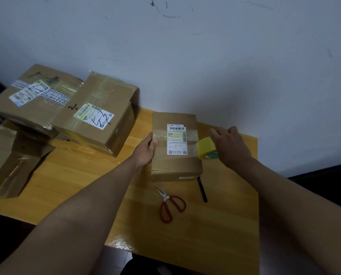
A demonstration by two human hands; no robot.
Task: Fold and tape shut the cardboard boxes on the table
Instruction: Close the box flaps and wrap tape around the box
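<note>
A small closed cardboard box (175, 165) with a white shipping label lies flat in the middle of the wooden table (86, 175). A strip of clear tape runs across its top from the left edge toward the right. My left hand (146, 149) grips the box's left edge, thumb on top. At the box's right edge my right hand (231, 147) holds a yellow tape roll (205, 146), fingers curled over it.
Red-handled scissors (170, 205) and a black pen (202, 189) lie on the table in front of the box. Two larger taped boxes (98, 116) (32, 98) stand at the back left. An open-flapped box (9, 161) sits at the left edge. A white wall rises behind.
</note>
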